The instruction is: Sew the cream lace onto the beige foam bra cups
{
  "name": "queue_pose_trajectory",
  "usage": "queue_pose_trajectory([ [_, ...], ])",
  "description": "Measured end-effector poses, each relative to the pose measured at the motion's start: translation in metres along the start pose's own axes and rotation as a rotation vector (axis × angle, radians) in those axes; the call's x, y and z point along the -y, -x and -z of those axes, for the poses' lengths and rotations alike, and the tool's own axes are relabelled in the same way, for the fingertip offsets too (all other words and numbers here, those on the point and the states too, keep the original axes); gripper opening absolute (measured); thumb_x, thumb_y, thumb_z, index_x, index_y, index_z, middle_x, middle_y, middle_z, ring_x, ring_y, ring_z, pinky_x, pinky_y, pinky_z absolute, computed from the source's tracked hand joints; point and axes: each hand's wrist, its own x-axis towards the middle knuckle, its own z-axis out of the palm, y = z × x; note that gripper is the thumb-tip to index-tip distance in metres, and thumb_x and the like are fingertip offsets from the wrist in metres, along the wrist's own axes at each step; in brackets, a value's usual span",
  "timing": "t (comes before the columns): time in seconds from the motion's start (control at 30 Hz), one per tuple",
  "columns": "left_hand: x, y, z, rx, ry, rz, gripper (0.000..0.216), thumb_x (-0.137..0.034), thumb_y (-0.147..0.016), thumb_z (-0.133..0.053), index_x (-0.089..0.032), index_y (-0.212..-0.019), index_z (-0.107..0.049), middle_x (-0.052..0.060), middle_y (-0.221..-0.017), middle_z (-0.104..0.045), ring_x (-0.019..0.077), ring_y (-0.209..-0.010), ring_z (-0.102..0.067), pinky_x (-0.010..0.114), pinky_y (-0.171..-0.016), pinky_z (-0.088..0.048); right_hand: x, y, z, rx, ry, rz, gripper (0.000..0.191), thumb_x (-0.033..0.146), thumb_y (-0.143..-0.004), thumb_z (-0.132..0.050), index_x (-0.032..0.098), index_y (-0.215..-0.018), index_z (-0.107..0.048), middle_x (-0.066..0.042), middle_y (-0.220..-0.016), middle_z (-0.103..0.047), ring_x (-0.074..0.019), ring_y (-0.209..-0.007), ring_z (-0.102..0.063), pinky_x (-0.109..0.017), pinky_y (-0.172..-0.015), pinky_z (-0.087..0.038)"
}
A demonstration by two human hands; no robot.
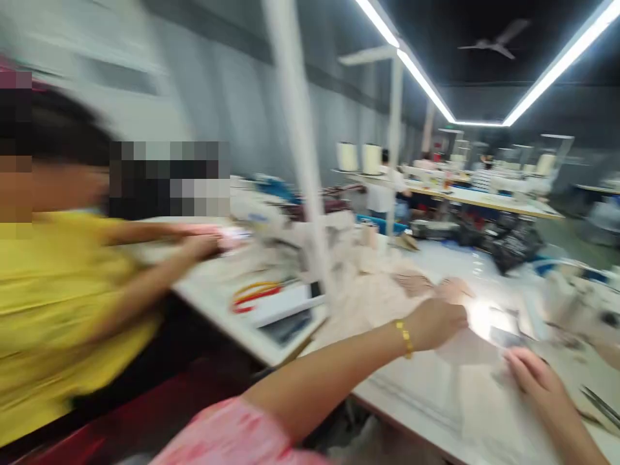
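Note:
My left hand (438, 323), with a yellow band at the wrist, has its fingers curled over a pale pink piece of fabric (467, 351) on the work table. At the fabric's right end, my right hand (533, 374) has thumb and fingers closed, apparently pinching its edge. Just beyond both hands is a brightly lit metal sewing-machine part (506, 336), blurred by motion and glare. More pale fabric (372, 300) is heaped left of and behind my left hand.
To the left, a co-worker in a yellow top (58, 310) handles pink material at an adjoining table. Red-handled scissors (256, 297) lie there. A white post (300, 129) rises between us. Dark metal tweezers or snips (600, 407) lie at the right. Black bags (513, 245) are behind.

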Motion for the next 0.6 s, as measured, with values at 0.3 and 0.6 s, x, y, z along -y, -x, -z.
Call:
queue_pose_trajectory([
  [0.3, -0.003, -0.042, -0.031, 0.036, -0.118, -0.158, 0.032, -0.031, -0.106, -0.036, -0.020, -0.091, -0.061, 0.010, -0.083, -0.073, 0.0285, -0.079, -0.069, 0.032, -0.066, -0.042, -0.017, 0.004, 0.023, 0.062, -0.386, -0.086, 0.071, 0.086, -0.090, -0.037, 0.020, -0.091, -0.064, 0.000, -0.067, -0.059, -0.0182, -0.061, -0.059, -0.030, -0.059, -0.046],
  [0.6, 0.019, -0.039, -0.020, 0.042, -0.197, -0.030, 0.022, -0.024, -0.099, -0.050, -0.020, -0.080, -0.062, 0.009, -0.075, -0.070, 0.0295, -0.075, -0.070, 0.034, -0.068, -0.047, -0.001, 0.021, 0.036, 0.057, -0.346, -0.026, 0.038, 0.059, -0.083, -0.072, 0.022, -0.087, -0.065, 0.001, -0.071, -0.062, -0.0189, -0.069, -0.062, -0.031, -0.068, -0.050],
])
